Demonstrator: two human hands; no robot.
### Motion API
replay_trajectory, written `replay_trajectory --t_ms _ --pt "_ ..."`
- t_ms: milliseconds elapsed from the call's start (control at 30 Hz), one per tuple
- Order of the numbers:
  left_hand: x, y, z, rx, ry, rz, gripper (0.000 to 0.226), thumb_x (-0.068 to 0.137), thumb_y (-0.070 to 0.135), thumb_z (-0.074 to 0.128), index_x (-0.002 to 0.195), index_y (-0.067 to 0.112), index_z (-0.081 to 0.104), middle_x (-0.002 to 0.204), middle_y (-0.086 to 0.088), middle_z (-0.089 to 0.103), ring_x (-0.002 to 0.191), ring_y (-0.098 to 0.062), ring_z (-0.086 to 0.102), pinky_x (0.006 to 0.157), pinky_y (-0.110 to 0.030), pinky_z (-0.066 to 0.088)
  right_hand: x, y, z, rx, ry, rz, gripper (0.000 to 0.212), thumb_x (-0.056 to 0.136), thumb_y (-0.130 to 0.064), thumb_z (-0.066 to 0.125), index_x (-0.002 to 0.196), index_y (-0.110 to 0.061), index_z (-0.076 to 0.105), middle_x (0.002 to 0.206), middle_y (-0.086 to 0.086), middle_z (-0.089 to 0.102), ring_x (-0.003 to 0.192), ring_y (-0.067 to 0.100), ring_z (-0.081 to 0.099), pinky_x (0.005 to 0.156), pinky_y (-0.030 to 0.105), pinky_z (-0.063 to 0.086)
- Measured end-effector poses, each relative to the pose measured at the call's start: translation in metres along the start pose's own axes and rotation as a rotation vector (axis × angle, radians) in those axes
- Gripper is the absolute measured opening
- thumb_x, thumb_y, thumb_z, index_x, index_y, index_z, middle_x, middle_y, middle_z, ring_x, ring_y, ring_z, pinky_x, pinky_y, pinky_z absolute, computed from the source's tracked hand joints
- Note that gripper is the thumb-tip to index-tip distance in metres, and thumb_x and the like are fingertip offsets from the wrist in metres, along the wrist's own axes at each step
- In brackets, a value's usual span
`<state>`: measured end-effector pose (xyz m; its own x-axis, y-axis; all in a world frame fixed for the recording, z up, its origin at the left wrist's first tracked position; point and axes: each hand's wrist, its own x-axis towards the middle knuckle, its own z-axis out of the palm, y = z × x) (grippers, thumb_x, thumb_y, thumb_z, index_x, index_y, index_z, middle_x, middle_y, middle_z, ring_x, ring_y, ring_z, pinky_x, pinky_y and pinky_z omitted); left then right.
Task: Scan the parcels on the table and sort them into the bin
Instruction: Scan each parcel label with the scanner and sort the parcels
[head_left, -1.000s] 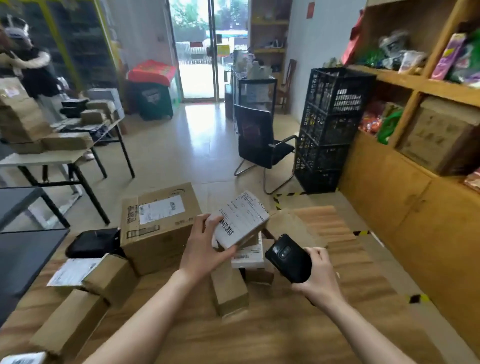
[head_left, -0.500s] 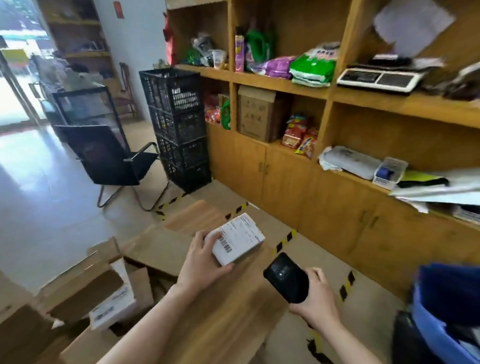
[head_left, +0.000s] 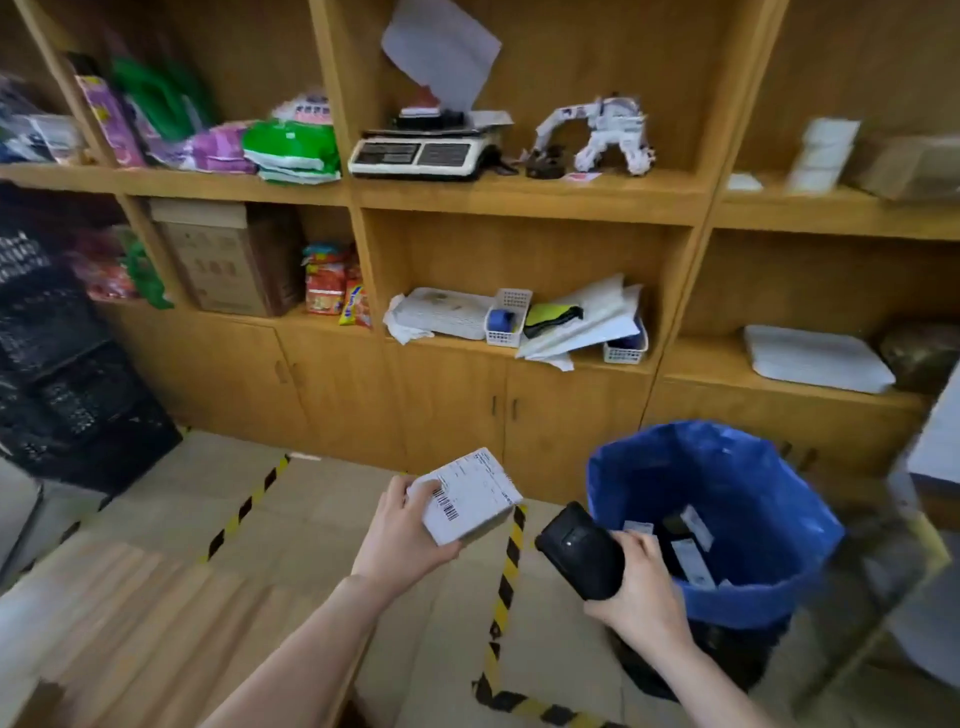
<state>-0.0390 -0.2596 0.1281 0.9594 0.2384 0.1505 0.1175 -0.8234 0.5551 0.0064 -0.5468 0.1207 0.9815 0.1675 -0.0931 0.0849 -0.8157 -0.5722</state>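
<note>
My left hand (head_left: 397, 535) grips a small white parcel (head_left: 470, 496) with a barcode label facing up, held over the floor just left of the bin. My right hand (head_left: 641, 592) holds a black handheld scanner (head_left: 582, 551) at the bin's near-left rim. The bin (head_left: 727, 478) is lined with a blue bag and stands on the floor at lower right; several labelled parcels (head_left: 685, 551) lie inside it. A corner of the wooden table (head_left: 130, 613) shows at lower left.
A wooden shelf and cabinet unit (head_left: 467, 395) fills the wall ahead, holding a scale, packets and papers. Black crates (head_left: 57, 374) are stacked at the left. Yellow-black tape (head_left: 506, 582) marks the floor between table and bin.
The view has swung right from the table and its boxes to the shelves and bin. Both hands, with parcel and scanner, have travelled toward the bin, which is now fully in view.
</note>
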Motion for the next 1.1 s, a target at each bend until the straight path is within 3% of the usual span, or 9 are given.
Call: replay_trajectory --t_ms 200,400,600,733,933,1100 --pt "0.068 0.076 0.076 -0.013 -0.16 0.166 0.077 0.068 0.051 0.075 0.133 0.024 0.044 0.125 0.005 0.032 0.115 -0.014 0.036 0.097 -0.025 0.042 0.016 0.079 -0.047 -0.012 0.053 0.183 0.088 0.058 -0.04 0.078 0.136 -0.027 0.038 0.128 -0.01 0.035 0.115 0.019 0.051 0.09 0.042 0.048" --pt "0.132 0.138 0.157 -0.05 -0.299 0.271 0.082 0.064 0.054 0.074 0.134 0.023 0.043 0.121 0.007 0.032 0.115 -0.013 0.037 0.098 -0.023 0.04 0.034 0.147 -0.075 0.049 0.089 0.382 0.09 0.055 -0.043 0.075 0.136 -0.029 0.038 0.121 -0.011 0.033 0.112 0.016 0.054 0.093 0.044 0.049" --pt "0.2 0.167 0.244 -0.024 -0.467 0.342 0.086 0.059 0.058 0.07 0.134 0.026 0.042 0.124 0.007 0.029 0.116 -0.015 0.036 0.1 -0.029 0.041 0.083 0.204 -0.086 0.087 0.133 0.533 0.08 0.049 -0.04 0.076 0.123 -0.031 0.045 0.111 -0.012 0.033 0.101 0.016 0.056 0.085 0.039 0.052" --pt "0.258 0.18 0.296 -0.04 -0.53 0.305 0.085 0.06 0.056 0.069 0.135 0.023 0.044 0.128 0.004 0.031 0.119 -0.019 0.037 0.101 -0.031 0.04 0.144 0.241 -0.08 0.148 0.151 0.611 0.08 0.038 -0.045 0.069 0.114 -0.029 0.049 0.11 -0.009 0.043 0.103 0.014 0.048 0.083 0.039 0.052" --pt "0.332 0.185 0.39 -0.02 -0.603 0.243 0.081 0.064 0.053 0.077 0.133 0.025 0.045 0.127 0.004 0.033 0.12 -0.019 0.037 0.092 -0.024 0.037 0.244 0.278 -0.07 0.195 0.105 0.688 0.073 0.051 -0.032 0.081 0.113 -0.028 0.044 0.117 -0.006 0.039 0.098 0.008 0.04 0.076 0.023 0.039" --pt "0.37 0.174 0.473 -0.001 -0.72 0.244 0.08 0.066 0.044 0.08 0.135 0.023 0.044 0.13 0.003 0.03 0.123 -0.021 0.033 0.098 -0.025 0.036 0.308 0.32 -0.041 0.268 0.124 0.811 0.077 0.053 -0.027 0.084 0.123 -0.021 0.05 0.117 -0.007 0.035 0.1 0.012 0.045 0.076 0.028 0.041"
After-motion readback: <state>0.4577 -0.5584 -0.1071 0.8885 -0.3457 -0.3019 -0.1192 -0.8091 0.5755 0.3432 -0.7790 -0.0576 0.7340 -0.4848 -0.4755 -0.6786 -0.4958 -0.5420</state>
